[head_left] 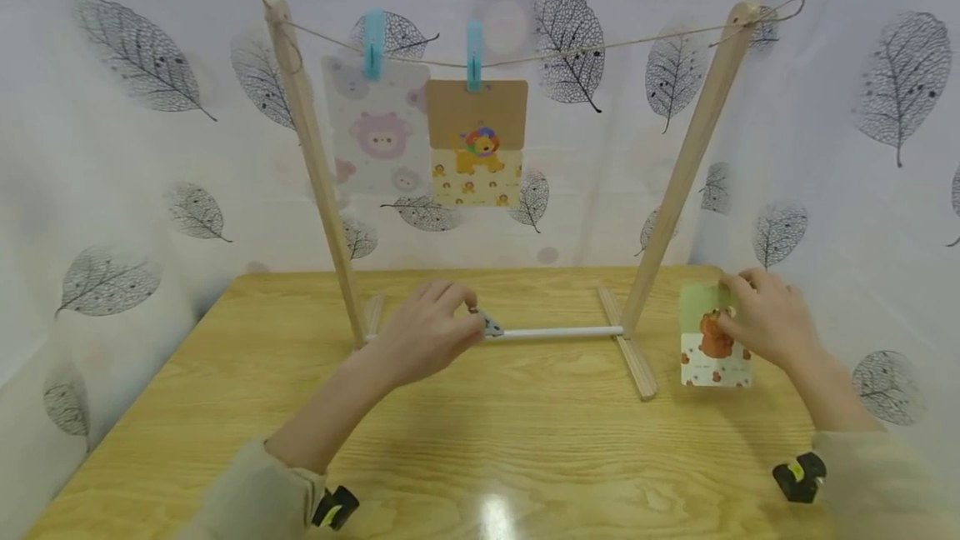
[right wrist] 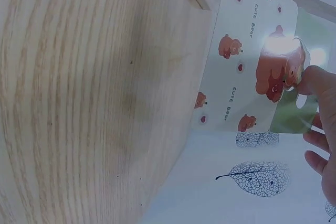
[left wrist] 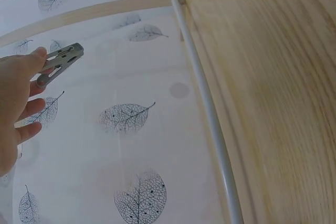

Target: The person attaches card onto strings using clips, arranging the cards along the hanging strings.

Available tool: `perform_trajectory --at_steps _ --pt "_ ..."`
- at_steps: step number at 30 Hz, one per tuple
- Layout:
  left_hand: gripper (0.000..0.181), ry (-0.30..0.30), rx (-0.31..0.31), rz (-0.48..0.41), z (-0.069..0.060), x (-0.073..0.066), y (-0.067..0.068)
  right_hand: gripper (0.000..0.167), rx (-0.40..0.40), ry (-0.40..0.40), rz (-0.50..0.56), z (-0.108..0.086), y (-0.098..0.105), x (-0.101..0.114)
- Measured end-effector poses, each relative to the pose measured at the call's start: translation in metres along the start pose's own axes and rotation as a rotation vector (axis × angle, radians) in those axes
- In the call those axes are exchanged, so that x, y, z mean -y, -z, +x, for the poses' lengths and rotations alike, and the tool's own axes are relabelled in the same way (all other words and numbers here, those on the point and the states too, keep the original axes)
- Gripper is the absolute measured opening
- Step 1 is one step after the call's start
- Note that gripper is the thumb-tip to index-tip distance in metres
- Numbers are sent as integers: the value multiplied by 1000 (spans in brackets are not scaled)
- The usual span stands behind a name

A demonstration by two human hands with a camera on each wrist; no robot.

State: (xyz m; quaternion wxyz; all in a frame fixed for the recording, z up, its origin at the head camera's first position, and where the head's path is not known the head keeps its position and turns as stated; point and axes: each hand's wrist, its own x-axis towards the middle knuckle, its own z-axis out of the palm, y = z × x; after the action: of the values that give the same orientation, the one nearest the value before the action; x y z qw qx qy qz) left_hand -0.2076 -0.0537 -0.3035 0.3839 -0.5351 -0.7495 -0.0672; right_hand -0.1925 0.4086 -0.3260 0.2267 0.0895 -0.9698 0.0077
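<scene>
My left hand pinches a grey clothespin between thumb and forefinger, in front of the stand's white rod. In the left wrist view the other fingers are spread a little. To the right of the stand my right hand grips a green and white card with a brown bear on it, above the table. The thumb lies on the card's front in the right wrist view, near the bear picture. A string runs between the stand's two posts, higher than both hands.
A pink-patterned card and a lion card hang on the string from blue clothespins. The wooden posts lean outward on crossbar feet. A leaf-print curtain backs the wooden table.
</scene>
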Motion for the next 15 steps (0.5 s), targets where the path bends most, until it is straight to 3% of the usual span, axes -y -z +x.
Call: perform_trajectory --at_steps 10,15 --pt "13 7 -74 -9 17 0 5 44 -108 -38 70 1 19 8" --pt "9 21 -54 -30 25 0 4 44 -166 -23 100 0 28 16"
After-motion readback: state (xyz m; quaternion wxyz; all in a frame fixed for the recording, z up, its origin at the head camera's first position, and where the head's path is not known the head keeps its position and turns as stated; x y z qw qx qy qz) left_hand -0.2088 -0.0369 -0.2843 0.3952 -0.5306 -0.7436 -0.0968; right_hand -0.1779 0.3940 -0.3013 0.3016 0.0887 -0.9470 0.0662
